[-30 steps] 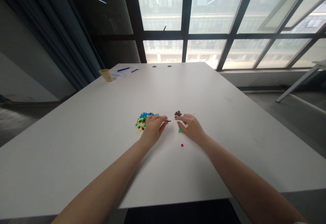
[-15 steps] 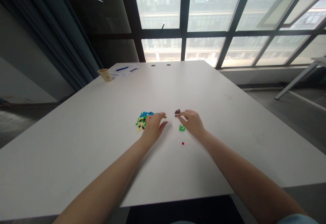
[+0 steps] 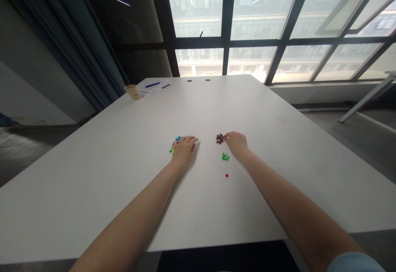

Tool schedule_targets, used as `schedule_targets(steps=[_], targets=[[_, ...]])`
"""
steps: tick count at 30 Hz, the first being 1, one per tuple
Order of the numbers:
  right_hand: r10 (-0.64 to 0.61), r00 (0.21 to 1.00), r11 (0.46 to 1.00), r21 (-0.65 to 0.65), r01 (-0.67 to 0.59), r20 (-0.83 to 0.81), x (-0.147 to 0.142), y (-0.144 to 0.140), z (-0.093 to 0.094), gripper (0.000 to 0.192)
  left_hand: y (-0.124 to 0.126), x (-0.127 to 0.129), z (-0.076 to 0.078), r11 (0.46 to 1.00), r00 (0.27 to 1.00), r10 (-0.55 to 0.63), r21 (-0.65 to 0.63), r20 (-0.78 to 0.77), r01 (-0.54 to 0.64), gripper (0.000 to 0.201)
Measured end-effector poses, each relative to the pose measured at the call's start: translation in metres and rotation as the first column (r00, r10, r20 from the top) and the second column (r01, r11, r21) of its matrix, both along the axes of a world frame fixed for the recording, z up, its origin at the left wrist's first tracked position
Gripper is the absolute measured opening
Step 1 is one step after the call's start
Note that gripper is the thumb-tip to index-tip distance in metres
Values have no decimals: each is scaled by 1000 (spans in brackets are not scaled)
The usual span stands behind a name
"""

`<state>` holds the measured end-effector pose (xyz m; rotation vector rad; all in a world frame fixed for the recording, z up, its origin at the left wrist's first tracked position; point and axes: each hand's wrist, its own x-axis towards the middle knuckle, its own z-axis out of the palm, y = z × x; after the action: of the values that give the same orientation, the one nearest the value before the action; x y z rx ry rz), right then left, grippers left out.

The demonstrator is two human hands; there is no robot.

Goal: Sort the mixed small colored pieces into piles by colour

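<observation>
This looks like an office or meeting room. A large plain white worktop point(image 3: 278, 148) stretches well beyond the hands, with two cable ports point(image 3: 198, 80) at its far edge. Far off to the left of the hands lie papers with pens point(image 3: 154, 86) and a paper cup point(image 3: 132, 92). Behind stand tall dark-framed windows point(image 3: 225, 24) facing another building, with a dark curtain point(image 3: 71, 36) at the left.

Matt white table point(image 3: 278, 173) (smooth laminate)
</observation>
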<state>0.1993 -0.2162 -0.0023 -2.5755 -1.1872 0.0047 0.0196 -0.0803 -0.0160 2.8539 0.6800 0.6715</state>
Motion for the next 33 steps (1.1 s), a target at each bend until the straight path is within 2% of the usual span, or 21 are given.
schedule_targets(steps=[3,7,11,15,17,19,20,21,22,24,26,27,28,30,33], targets=[[6,1000,999,33,-6,-2,1,-7,-1,26,-1,2,-4,994,994,-99,-44,-35,98,35],[-3,1000,996,90,3,-6,6,-23,-1,28,-5,5,-6,981,982,-184,-73,-50,181,32],[-38,994,983,177,56,-106,11,-41,-1,30,-8,9,-5,985,985,-167,-45,-46,165,28],[-79,972,946,291,144,-222,19,-54,5,33,-8,12,-2,990,991,-135,-54,-27,133,23],[-88,966,926,338,170,-243,23,-60,12,35,-9,13,1,983,990,-141,-116,10,142,20],[-97,961,906,378,193,-258,26,-66,20,36,-14,14,5,955,985,-137,-250,105,159,15],[-93,960,896,398,195,-263,26,-68,24,35,-19,14,7,920,977,-117,-350,177,174,12],[-77,961,889,418,187,-266,26,-70,28,34,-24,14,10,860,962,-83,-470,259,201,8],[-47,963,882,442,164,-264,24,-72,32,33,-30,14,13,772,941,-36,-588,337,240,8],[56,971,860,504,73,-235,16,-73,39,30,-42,15,18,535,890,58,-767,452,355,19],[199,964,825,561,-68,-177,4,-72,44,26,-53,17,23,339,858,105,-829,503,445,28],[281,949,803,577,-150,-145,-2,-71,46,24,-57,17,25,280,848,111,-835,518,473,30],[359,926,778,585,-228,-117,-9,-70,47,23,-59,18,26,242,841,112,-835,529,493,31],[481,873,730,587,-351,-76,-22,-66,46,19,-61,19,27,202,831,106,-830,546,519,32],[556,831,693,570,-441,-33,-35,-61,39,15,-61,19,26,171,830,92,-830,550,531,34]])
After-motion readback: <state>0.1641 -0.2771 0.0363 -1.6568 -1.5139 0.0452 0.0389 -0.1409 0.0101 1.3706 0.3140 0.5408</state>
